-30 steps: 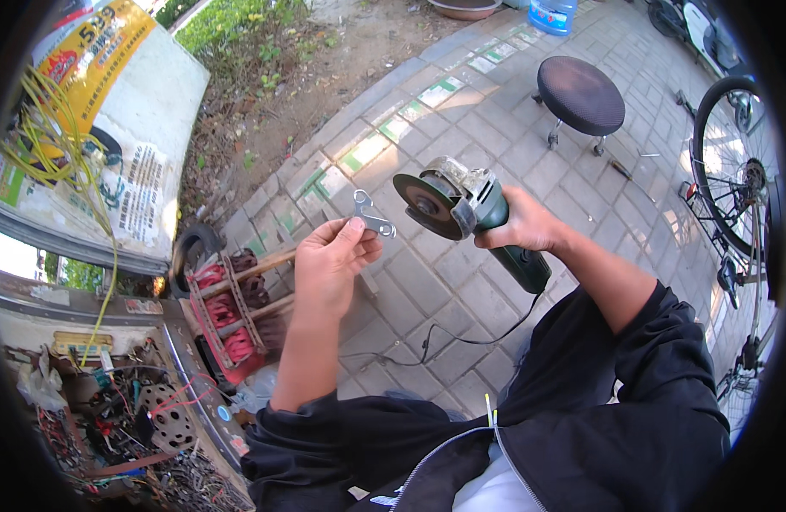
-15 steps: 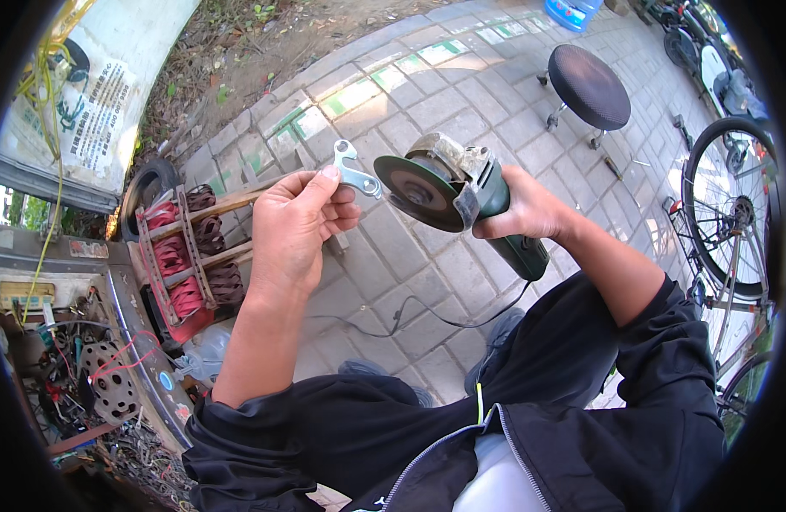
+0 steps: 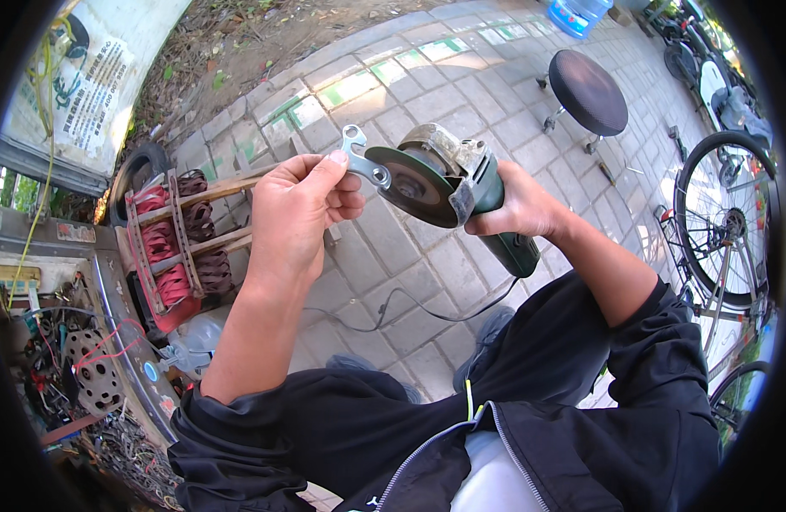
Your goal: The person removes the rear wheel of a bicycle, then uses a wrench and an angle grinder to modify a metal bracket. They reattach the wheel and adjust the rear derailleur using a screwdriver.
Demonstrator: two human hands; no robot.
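Head view: my left hand (image 3: 301, 205) is pinched around a flat silver metal pin spanner (image 3: 363, 162), its forked end set on the dark grey grinding disc (image 3: 414, 183). My right hand (image 3: 516, 205) is wrapped around the green angle grinder body (image 3: 495, 218), centre, above the grey paving. I judge the spanner engaged, flange nut not yet off, disc still mounted. Black round stool (image 3: 587, 90) far right.

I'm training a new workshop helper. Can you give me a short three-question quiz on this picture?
1. True or false: the right hand holds the green angle grinder.
2. The left hand pinches a: A) silver metal spanner wrench B) red hammer C) paintbrush?
3. What stands on the paving beyond the grinder?

Key: 1 true. 2 A. 3 A round black stool.
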